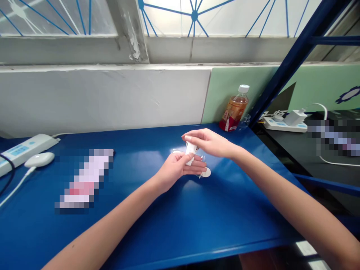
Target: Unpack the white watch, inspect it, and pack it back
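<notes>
Both of my hands meet over the middle of the blue table [174,225]. My left hand [180,167] pinches a small white object [191,152] between thumb and fingers, with clear plastic wrapping around it. My right hand [209,142] comes from the right and closes its fingers on the top of the same white object. A small white round piece [206,172] lies on the table just under my left fingertips.
A bottle of orange drink [234,110] with a white cap stands at the back right. A white power strip [19,150] and a white mouse-like device [39,159] lie at the left. Another power strip [284,122] sits on a dark table to the right, behind a blue frame post [292,60].
</notes>
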Available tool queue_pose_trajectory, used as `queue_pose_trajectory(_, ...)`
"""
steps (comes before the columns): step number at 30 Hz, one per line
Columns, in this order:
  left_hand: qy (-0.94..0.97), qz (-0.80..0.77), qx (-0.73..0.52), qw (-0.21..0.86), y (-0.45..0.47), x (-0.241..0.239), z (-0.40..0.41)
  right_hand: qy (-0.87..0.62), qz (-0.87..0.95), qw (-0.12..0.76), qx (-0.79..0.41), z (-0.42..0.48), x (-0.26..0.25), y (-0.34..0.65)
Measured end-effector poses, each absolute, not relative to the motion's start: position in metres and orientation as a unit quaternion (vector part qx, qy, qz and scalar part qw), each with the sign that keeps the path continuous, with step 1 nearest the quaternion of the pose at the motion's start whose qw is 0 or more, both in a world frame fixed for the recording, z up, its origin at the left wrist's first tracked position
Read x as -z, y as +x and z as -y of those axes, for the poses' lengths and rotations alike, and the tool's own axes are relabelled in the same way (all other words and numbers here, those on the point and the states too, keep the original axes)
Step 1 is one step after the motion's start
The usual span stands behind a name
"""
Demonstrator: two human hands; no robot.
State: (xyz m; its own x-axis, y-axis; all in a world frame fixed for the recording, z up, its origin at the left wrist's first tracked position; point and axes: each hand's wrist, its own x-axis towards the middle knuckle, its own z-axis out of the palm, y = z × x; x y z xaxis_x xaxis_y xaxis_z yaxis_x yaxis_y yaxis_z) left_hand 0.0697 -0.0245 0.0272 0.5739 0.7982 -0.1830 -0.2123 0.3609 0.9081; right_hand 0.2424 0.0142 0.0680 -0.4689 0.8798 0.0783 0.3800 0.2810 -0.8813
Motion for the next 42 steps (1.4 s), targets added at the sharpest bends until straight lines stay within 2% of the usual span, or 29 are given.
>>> queue_pose_trajectory(2,0.489,-0.327,-0.342,0.733,0.068,-0.029,0.025,-0.45,0.806,0.273,-0.271,-0.002,-0.074,0.245)
queue_pose_trajectory(6,0.519,-0.378,-0.338,0.688,0.067,-0.033,0.026,-0.458,0.827,0.278,-0.171,0.02,-0.076,0.257)
queue_pose_trajectory(9,0.601,-0.398,-0.351,0.598,0.063,-0.034,0.024,-0.464,0.799,0.332,-0.192,0.031,-0.065,0.268)
queue_pose_trajectory(12,0.707,-0.422,-0.406,0.397,0.056,-0.031,0.02,-0.485,0.74,0.4,-0.24,0.035,-0.048,0.275)
queue_pose_trajectory(14,0.776,-0.423,-0.386,0.266,0.051,-0.028,0.016,-0.493,0.72,0.41,-0.266,0.033,-0.038,0.278)
queue_pose_trajectory(16,0.837,-0.388,-0.325,0.209,0.046,-0.023,0.011,-0.5,0.725,0.39,-0.269,0.028,-0.03,0.281)
queue_pose_trajectory(21,0.898,-0.334,-0.207,0.197,0.039,-0.01,0.003,-0.521,0.753,0.342,-0.213,0.018,-0.023,0.291)
queue_pose_trajectory(25,0.908,-0.31,-0.205,0.194,0.037,-0.01,-0.001,-0.541,0.781,0.273,-0.151,0.015,-0.023,0.299)
queue_pose_trajectory(29,0.917,-0.326,-0.183,0.141,0.038,-0.012,0.0,-0.574,0.787,0.203,-0.099,0.012,-0.021,0.304)
queue_pose_trajectory(36,0.916,-0.346,-0.192,0.072,0.041,-0.008,0.005,-0.567,0.776,0.217,-0.174,0.011,-0.014,0.297)
queue_pose_trajectory(42,0.918,-0.334,-0.204,0.064,0.044,-0.006,0.007,-0.583,0.783,0.182,-0.114,0.023,-0.008,0.278)
